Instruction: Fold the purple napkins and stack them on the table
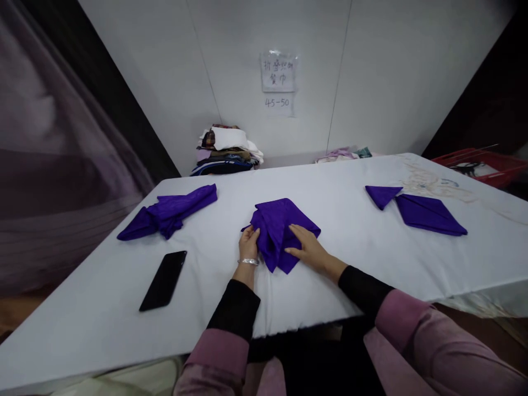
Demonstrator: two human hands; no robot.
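Observation:
A purple cloth napkin (284,220), partly folded, lies on the white-covered table (322,297) in front of me. At its left edge, my left hand (249,242) is closed with thumb and fingers pinching the fabric; a silver bangle circles that wrist. My right hand (309,247) rests on the napkin's right side, thumb and fingers apart and touching the cloth. Loose folds hang between both hands toward the near edge. Farther left lies a crumpled purple napkin (169,212). On the right are a small folded purple triangle (383,195) and a larger flat-folded purple napkin (431,214).
A black phone (163,280) lies at the table's left front. Stacked clothes (226,151) sit behind the table, with more fabric (340,155) along the wall. A handwritten sign (278,82) hangs there. At the far right stands a red basket (495,176).

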